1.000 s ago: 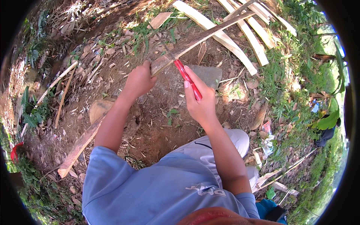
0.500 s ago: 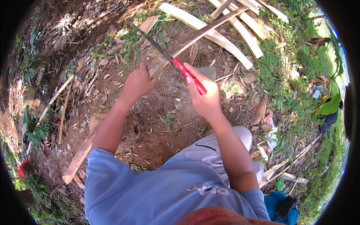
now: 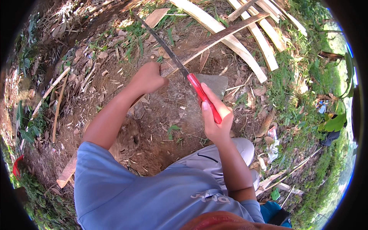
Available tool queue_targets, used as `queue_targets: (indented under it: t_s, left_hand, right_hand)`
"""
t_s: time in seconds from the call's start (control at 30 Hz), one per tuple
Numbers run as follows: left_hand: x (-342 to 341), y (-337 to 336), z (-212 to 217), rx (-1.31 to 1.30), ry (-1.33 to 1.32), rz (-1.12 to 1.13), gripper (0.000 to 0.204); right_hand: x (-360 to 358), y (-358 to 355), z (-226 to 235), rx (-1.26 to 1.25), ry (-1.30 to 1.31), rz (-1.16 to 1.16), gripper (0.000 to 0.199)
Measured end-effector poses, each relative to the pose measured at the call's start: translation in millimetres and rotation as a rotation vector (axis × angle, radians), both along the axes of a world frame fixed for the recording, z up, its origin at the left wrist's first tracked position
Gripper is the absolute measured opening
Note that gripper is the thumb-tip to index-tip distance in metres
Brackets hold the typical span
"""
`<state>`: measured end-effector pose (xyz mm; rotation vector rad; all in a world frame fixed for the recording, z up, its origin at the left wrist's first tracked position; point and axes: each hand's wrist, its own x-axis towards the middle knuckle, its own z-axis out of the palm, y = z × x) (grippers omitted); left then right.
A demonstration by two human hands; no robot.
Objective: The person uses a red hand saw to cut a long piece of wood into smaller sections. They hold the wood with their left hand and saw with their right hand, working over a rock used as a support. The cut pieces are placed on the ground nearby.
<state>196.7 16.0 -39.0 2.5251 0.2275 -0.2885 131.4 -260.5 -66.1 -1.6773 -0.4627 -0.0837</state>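
My right hand (image 3: 218,119) is closed round the red handle of a saw (image 3: 198,87), thumb and forefinger along it. Its long, narrow dark blade slants up and left, lying across a rough wood strip (image 3: 216,39) with brown bark on top. Teeth are too small to make out. My left hand (image 3: 150,78) grips the near end of that strip, just left of the blade, its fingers mostly hidden from above. Past the blade, the strip's far part rests over pale split boards.
Pale boards (image 3: 224,34) lie across each other at the far side. A flat grey stone (image 3: 214,85) sits beyond the saw handle. At lower left, a wood piece (image 3: 67,171) shows beside my sleeve; whether it joins the strip is hidden. Plastic litter (image 3: 273,149) lies right of my knee.
My right hand has drawn the saw back toward me and right, so more blade shows beyond the strip's near side. My left hand keeps its grip; the whole view has shifted slightly.
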Motion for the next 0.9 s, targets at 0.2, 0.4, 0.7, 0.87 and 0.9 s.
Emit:
queue_targets:
  t_s: [0.2, 0.4, 0.7, 0.87, 0.9]
  left_hand:
    - [14, 19, -17, -0.019, -0.072, 0.017, 0.046]
    - [4, 14, -10, 0.019, -0.099, 0.022, 0.048]
    - [4, 8, -9, 0.028, -0.075, 0.049, 0.050]
    - [5, 10, -16, 0.027, -0.088, 0.071, 0.047]
    - [5, 10, -18, 0.038, -0.105, 0.076, 0.046]
  right_hand:
    - [18, 18, 11, 0.087, 0.034, -0.006, 0.042]
    - [25, 24, 37, 0.085, -0.049, 0.012, 0.040]
    - [80, 78, 22, 0.256, -0.044, 0.144, 0.040]
    - [82, 81, 10, 0.237, -0.013, 0.141, 0.040]
    - [82, 80, 8, 0.240, -0.013, 0.140, 0.040]
